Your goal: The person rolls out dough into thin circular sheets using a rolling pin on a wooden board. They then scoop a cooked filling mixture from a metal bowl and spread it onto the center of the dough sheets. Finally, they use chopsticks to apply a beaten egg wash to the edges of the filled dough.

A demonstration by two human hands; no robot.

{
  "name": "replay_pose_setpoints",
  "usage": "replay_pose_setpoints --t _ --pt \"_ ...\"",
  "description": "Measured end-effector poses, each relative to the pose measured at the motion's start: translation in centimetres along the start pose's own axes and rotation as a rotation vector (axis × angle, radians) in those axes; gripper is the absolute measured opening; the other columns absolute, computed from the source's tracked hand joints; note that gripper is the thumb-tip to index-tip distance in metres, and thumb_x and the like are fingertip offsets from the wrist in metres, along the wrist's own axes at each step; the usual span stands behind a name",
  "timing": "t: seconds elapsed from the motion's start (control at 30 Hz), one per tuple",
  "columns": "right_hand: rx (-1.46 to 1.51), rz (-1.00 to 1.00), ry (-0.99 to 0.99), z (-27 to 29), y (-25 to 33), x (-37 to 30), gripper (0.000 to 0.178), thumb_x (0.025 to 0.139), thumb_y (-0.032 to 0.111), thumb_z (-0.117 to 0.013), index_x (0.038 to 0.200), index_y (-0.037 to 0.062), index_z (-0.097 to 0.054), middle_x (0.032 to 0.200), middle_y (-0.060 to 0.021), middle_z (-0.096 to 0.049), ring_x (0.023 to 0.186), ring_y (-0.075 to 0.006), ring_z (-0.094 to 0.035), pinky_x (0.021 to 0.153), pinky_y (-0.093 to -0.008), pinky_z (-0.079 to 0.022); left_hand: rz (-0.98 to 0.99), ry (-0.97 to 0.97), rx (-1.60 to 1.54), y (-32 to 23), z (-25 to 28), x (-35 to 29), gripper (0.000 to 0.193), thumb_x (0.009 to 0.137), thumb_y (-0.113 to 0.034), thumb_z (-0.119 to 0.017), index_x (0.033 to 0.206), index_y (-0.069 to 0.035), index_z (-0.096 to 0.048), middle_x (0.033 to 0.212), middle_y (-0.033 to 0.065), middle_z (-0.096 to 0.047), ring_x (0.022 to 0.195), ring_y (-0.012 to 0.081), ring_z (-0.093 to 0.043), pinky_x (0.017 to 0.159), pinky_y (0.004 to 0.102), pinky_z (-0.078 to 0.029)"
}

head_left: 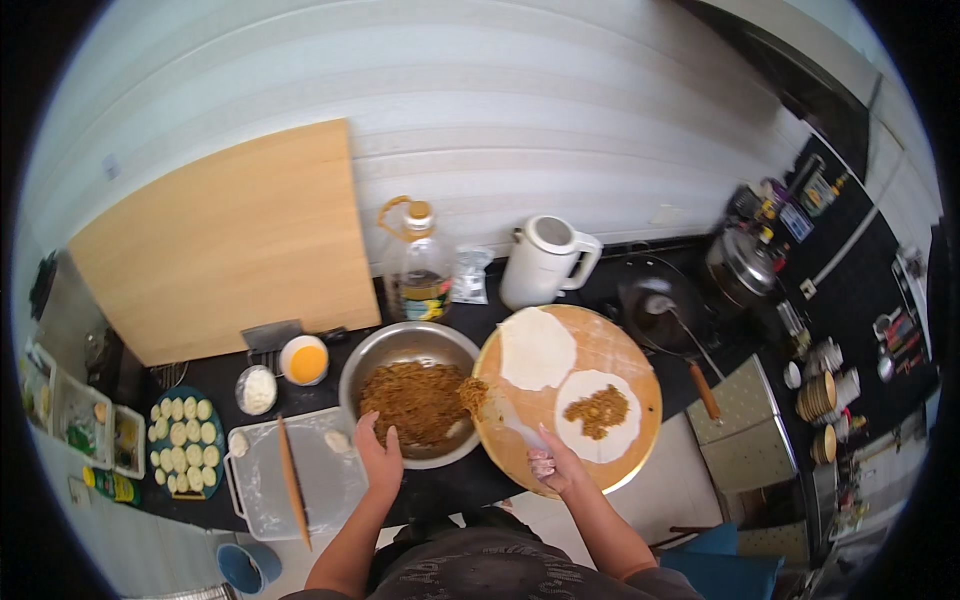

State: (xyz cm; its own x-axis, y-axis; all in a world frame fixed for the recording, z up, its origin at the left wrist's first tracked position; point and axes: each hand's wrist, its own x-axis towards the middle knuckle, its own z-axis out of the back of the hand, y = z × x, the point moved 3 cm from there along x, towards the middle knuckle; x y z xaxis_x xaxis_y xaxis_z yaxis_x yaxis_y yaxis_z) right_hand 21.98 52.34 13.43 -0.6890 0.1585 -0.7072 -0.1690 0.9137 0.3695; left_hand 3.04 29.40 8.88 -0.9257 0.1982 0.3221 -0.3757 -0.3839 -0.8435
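My right hand [557,464] is closed around the handle of a pale spatula [513,420]. Brown filling [473,397] clings to its tip, between the bowl and the round wooden board [527,455]. On that board lie two thin dough sheets. The nearer dough sheet [600,447] carries a heap of brown filling [600,412]; the farther dough sheet [538,348] is bare. A large metal bowl [455,342] holds more filling [415,400]. My left hand [380,452] is at the bowl's near left rim, fingers stretched and apart; whether it presses on the rim is hard to see.
Left of the bowl are a floured tray [262,480] with a rolling pin [293,480], a cup of orange liquid [304,361], a flour bowl [257,390] and a plate of round dough pieces [187,445]. Behind stand an oil jug [420,265] and white kettle [545,265]; a wok [655,300] is right.
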Motion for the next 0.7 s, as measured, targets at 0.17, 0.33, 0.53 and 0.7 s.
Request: replay_pose_setpoints --t 0.17,0.33,0.53,0.7 --pt "0.004 0.214 -0.003 7.3 4.5 -5.3 0.021 0.088 0.033 -0.053 0.089 0.0134 -0.044 0.056 0.0034 -0.037 0.039 -0.0024 -0.029 0.034 -0.0161 -0.021 -0.042 0.121 -0.034 -5.0 -3.8 -0.6 0.037 0.077 -0.005 -0.056 0.112 -0.001 -0.045 0.117 0.0190 -0.045 0.111 0.0343 -0.041 0.097 0.0405 -0.030" --pt "-0.318 0.540 -0.338 12.4 7.1 -9.9 0.031 0.088 0.029 -0.052 0.110 0.0067 -0.056 0.059 0.0014 -0.042 0.044 -0.0031 -0.030 0.038 -0.0166 -0.023 -0.108 0.240 -0.068 -8.9 -7.7 -1.7 0.035 0.078 -0.005 -0.056 0.111 0.000 -0.046 0.119 0.0181 -0.044 0.113 0.0336 -0.040 0.098 0.0405 -0.029" --pt "-0.738 0.745 -0.487 16.2 8.7 -12.2 0.027 0.085 0.019 -0.056 0.104 -0.0002 -0.061 0.073 -0.0061 -0.059 0.055 -0.0121 -0.052 0.051 -0.0230 -0.041 -0.084 0.317 -0.150 -10.0 -11.1 -3.6 0.033 0.077 -0.002 -0.055 0.109 0.001 -0.047 0.118 0.0195 -0.045 0.113 0.0342 -0.041 0.097 0.0397 -0.030" --pt "-1.207 0.913 -0.691 15.6 9.6 -13.6 0.027 0.082 0.013 -0.060 0.104 -0.0032 -0.059 0.101 -0.0117 -0.064 0.090 -0.0201 -0.061 0.081 -0.0286 -0.046 -0.099 0.331 -0.119 -9.9 -13.1 -4.7 0.030 0.077 -0.002 -0.055 0.107 0.001 -0.048 0.115 0.0199 -0.047 0.110 0.0346 -0.043 0.095 0.0393 -0.033"
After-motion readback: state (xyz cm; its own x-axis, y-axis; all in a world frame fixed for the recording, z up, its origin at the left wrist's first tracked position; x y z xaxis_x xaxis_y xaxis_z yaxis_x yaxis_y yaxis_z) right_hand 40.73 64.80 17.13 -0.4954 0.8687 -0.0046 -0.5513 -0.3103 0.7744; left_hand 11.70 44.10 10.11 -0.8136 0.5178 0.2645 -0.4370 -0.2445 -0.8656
